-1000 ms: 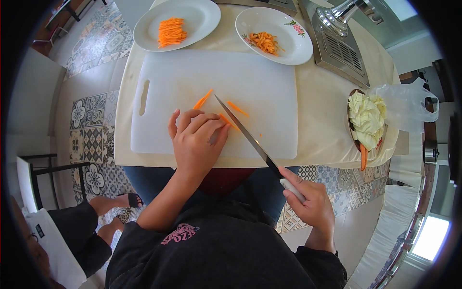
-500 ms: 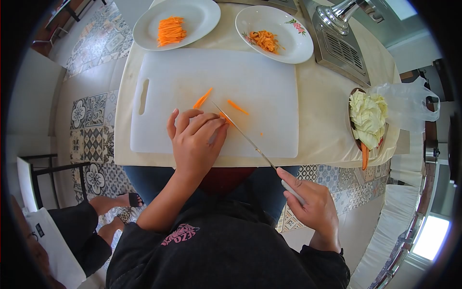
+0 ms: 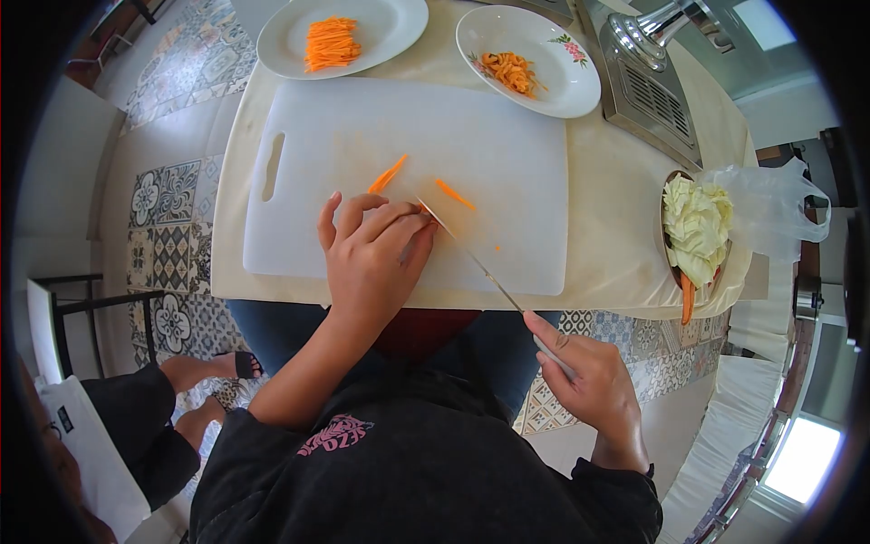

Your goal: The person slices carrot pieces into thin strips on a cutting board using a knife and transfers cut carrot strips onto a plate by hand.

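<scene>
My left hand (image 3: 376,258) rests on the white cutting board (image 3: 304,231), its fingertips curled over a small carrot piece (image 3: 426,209) that is mostly hidden beneath them. The handle of a kitchen knife (image 3: 483,268) is gripped in my right hand (image 3: 584,374), past the board's near edge. The blade slants up and left across the board, its front part right beside my left fingertips at the carrot. Thin carrot strips (image 3: 389,174) lie just beyond my left hand, and another carrot strip (image 3: 455,194) lies to the right of the blade.
Behind the board stand a white plate (image 3: 390,41) with a neat pile of carrot shreds (image 3: 332,43) and a flowered dish (image 3: 564,83) with carrot scraps. A metal appliance (image 3: 648,100), cabbage (image 3: 696,227) and plastic bag (image 3: 770,208) are at the right. A person (image 3: 127,426) sits at left.
The camera view has shifted slightly. Both hands keep their grips, and the knife blade stays at my left fingertips with its tip a little further right in view.
</scene>
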`<state>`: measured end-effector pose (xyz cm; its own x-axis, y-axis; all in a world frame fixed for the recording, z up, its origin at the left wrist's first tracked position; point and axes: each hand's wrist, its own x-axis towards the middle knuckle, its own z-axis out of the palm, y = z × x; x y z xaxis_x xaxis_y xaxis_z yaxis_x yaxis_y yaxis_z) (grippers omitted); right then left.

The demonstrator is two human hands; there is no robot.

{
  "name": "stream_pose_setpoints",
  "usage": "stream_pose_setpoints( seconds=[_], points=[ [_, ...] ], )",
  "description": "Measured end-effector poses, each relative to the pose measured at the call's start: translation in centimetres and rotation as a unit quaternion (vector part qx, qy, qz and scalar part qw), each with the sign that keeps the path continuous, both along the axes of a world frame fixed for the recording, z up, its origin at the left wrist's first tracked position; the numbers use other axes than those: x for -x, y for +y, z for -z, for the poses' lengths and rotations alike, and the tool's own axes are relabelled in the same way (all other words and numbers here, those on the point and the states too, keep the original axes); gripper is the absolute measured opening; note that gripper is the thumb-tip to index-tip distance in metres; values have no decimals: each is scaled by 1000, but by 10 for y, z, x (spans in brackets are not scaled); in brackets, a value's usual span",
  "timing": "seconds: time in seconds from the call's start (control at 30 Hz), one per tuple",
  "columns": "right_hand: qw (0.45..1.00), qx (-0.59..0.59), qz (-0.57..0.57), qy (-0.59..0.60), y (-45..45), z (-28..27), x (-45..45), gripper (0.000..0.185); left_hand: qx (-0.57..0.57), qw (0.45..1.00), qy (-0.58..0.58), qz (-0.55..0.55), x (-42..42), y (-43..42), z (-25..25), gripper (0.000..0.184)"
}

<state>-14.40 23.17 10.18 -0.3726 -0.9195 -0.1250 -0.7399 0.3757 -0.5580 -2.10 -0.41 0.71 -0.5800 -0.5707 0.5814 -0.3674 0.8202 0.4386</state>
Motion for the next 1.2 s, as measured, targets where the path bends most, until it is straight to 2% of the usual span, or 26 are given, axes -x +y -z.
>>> stream_pose_setpoints(
  seconds=[0.1,0.2,0.3,0.4,0.63,0.83,1.03,1.13,1.2],
  points=[
    [1000,-13,-6,-5,-1,-3,0,56,-7,1000,8,17,-2,-2,1,12],
    [1000,-21,-17,-6,-2,-6,1,57,-70,997,2,14,-7,-3,0,28],
    [999,-27,-22,-10,-1,-4,2,59,-72,995,-53,34,-9,-3,-14,46],
    [999,-38,-26,-11,1,-4,1,59,-39,989,-132,46,-13,-6,-11,55],
    [999,-40,-26,-21,-5,-2,2,58,-54,985,-156,50,-15,-13,-14,57],
    [992,-9,24,-122,-8,8,2,54,-55,986,-149,47,-9,-12,-14,59],
    [984,-27,72,-160,-9,4,-8,53,-42,985,-161,34,-9,-12,-12,64],
    [989,18,66,-127,-3,13,-17,55,-56,987,-148,4,-9,-13,-10,68],
    [996,45,46,-64,0,22,-25,55,-73,987,-139,-25,-5,-13,-9,72]
  ],
)
